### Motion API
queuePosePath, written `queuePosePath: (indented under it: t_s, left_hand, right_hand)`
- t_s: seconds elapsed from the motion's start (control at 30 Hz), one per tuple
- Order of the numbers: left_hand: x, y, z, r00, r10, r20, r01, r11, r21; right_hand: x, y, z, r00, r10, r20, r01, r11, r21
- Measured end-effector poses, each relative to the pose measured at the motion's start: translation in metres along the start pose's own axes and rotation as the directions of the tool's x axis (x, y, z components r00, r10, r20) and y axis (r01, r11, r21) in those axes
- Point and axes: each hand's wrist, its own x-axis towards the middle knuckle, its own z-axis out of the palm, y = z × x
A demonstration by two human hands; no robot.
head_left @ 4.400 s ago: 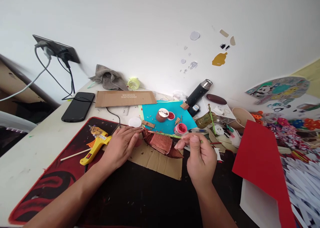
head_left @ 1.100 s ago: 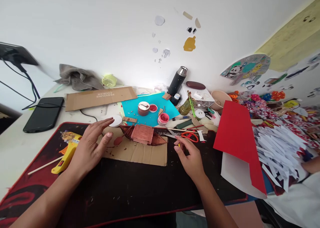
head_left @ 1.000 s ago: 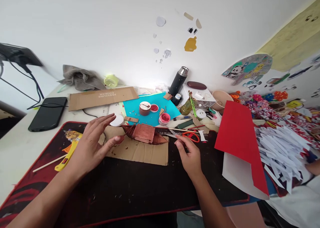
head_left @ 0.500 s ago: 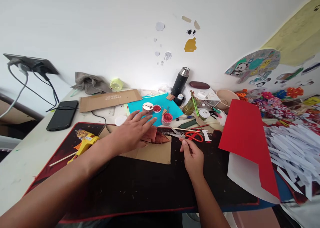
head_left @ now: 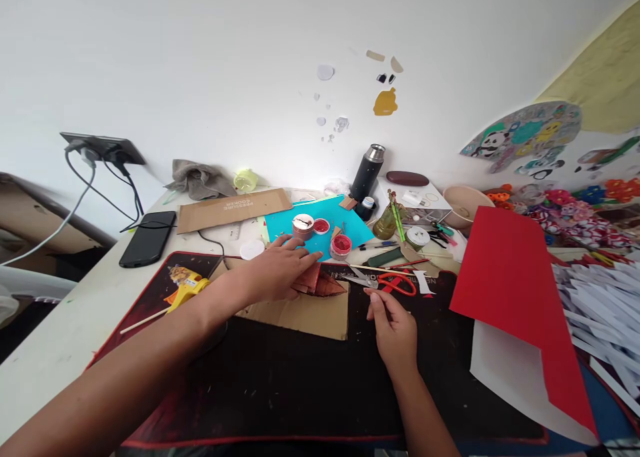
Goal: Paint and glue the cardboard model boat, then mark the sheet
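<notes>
My left hand lies palm down with its fingers stretched out, over a red-painted pointed cardboard piece. That piece rests on a flat brown cardboard sheet, and my hand covers much of it. Beyond my fingertips are an open jar with a white top and a small pot of red paint. My right hand is closed in a pinch just in front of red-handled scissors lying on the black mat. Whatever its fingertips hold is too small to make out.
To the left are a yellow glue gun and a black phone. Red card stands folded at the right, beside a pile of white paper strips. A black flask stands at the back near the wall.
The whole view has shifted, so things appear slightly lower and farther right. My left fingers have drawn back a little from the white-topped jar. The right hand keeps its pinch.
</notes>
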Motion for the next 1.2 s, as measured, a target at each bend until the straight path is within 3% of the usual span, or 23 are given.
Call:
queuePosePath:
  t_s: [0.33,0.53,0.63,0.8,1.03,1.2]
  left_hand:
    - [0.0,0.006,-0.007,0.998,0.041,-0.038,-0.04,0.999,0.027]
    - [-0.015,-0.011,-0.033,0.99,0.063,-0.126,-0.066,0.997,-0.025]
    - [-0.024,-0.032,-0.056,0.985,0.02,-0.17,-0.024,1.0,-0.016]
    - [-0.031,-0.085,-0.081,0.97,-0.162,-0.182,0.168,0.986,0.016]
    - [-0.027,-0.167,-0.072,0.922,-0.359,-0.146,0.363,0.932,-0.001]
    - [-0.019,-0.207,-0.054,0.888,-0.447,-0.103,0.448,0.894,-0.016]
  right_hand:
    - [0.0,0.002,0.0,1.0,-0.018,0.016,0.018,1.0,-0.012]
    - [0.0,0.001,0.0,1.0,-0.02,0.014,0.02,1.0,-0.005]
    - [0.0,0.001,-0.001,1.0,-0.014,0.016,0.014,1.0,0.001]
    - [0.0,0.002,0.0,1.0,0.001,0.024,-0.001,1.0,0.004]
    - [0.0,0.004,0.0,1.0,-0.001,0.024,0.001,1.0,-0.015]
    - [0.001,0.004,0.0,1.0,0.006,0.027,-0.005,0.999,-0.043]
